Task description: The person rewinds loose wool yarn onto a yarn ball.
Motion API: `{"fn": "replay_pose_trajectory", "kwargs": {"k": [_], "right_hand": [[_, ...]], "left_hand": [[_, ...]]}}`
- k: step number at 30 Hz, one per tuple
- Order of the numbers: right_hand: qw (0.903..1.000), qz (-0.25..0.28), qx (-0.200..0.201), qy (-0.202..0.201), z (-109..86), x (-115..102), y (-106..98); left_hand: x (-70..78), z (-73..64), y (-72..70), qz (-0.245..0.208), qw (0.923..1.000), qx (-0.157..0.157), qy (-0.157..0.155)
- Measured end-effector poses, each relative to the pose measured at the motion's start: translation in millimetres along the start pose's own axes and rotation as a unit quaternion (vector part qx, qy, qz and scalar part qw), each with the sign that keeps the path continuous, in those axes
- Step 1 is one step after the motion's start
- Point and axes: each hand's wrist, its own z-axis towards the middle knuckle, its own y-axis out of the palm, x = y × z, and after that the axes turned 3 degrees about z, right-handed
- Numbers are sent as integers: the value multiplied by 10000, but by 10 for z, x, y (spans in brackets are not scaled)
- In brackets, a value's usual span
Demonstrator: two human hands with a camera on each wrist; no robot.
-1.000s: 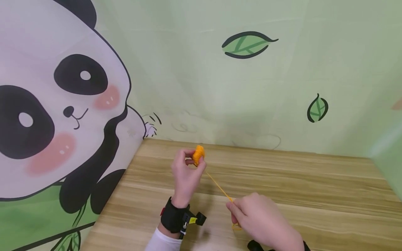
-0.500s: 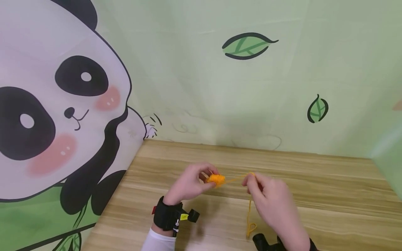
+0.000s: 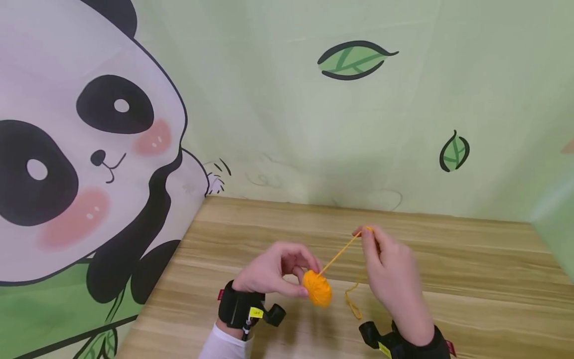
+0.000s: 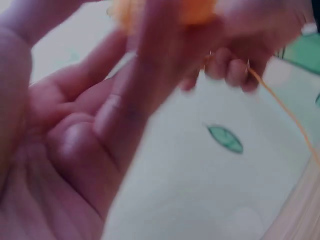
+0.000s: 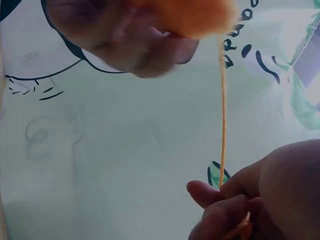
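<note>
A small orange ball of yarn is pinched between the thumb and fingers of my left hand, above the wooden table. From it a strand of yarn runs taut, up and right, to my right hand, which pinches it between thumb and fingers. The loose tail hangs below the right hand and ends in a small loop. In the left wrist view the ball is partly hidden behind fingers. The right wrist view shows the strand stretched straight between the ball and the right fingertips.
The wood-grain table extends under both hands. Behind it stands a pale green cloth backdrop with printed leaves, and a large printed panda fills the left side. Black camera straps sit on both wrists.
The left hand has come down and toward the right with the ball, which has turned over. The right hand has risen, and the strand now slants up to it from the ball.
</note>
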Motion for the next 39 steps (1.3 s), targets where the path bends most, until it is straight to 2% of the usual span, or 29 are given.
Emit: {"fn": "replay_pose_trajectory", "kwargs": {"k": [2, 4, 7, 9, 12, 14, 16, 18, 20, 22, 25, 26, 29, 33, 36, 39], "right_hand": [[9991, -60, -405, 117, -4, -14, 48], [9958, -119, -886, 207, -12, -42, 104], [9872, -183, -1563, 252, -31, -95, 189], [9815, -193, -1892, 229, -51, -129, 239], [9727, -196, -2307, 145, -92, -173, 297], [9677, -252, -2509, 18, -122, -199, 322], [9641, -275, -2635, -160, -150, -217, 334], [9630, -268, -2666, -298, -171, -236, 330], [9661, -207, -2540, -421, -181, -250, 312], [9725, -121, -2269, -506, -181, -262, 285], [9823, 0, -1760, -635, -166, -262, 235], [9849, 25, -1594, -679, -160, -256, 219], [9897, 33, -1158, -845, -125, -229, 181], [9920, 26, -706, -1048, -84, -202, 142], [9932, 36, -548, -1027, -75, -192, 119], [9954, 119, -461, -835, -79, -179, 105]], "left_hand": [[18, 14, 30, -538, 9972, 283, 438], [37, 34, 56, -899, 9902, 634, 856], [46, 68, 77, -1100, 9754, 1443, 1251], [53, 97, 93, -1057, 9630, 2089, 1336], [40, 140, 115, -866, 9396, 3100, 1162], [31, 169, 131, -600, 9248, 3642, 925], [20, 196, 143, -23, 9118, 4057, 638], [22, 217, 157, 711, 9031, 4220, 350], [57, 235, 177, 1574, 8966, 4136, 200], [110, 246, 198, 2301, 8932, 3858, 186], [209, 249, 228, 2950, 8965, 3292, 303], [236, 250, 237, 3049, 9002, 3092, 332], [287, 244, 236, 3114, 9164, 2497, 285], [341, 230, 220, 2895, 9415, 1726, 82], [359, 207, 214, 2680, 9552, 1255, -87], [345, 192, 214, 2415, 9657, 941, -149]]}}
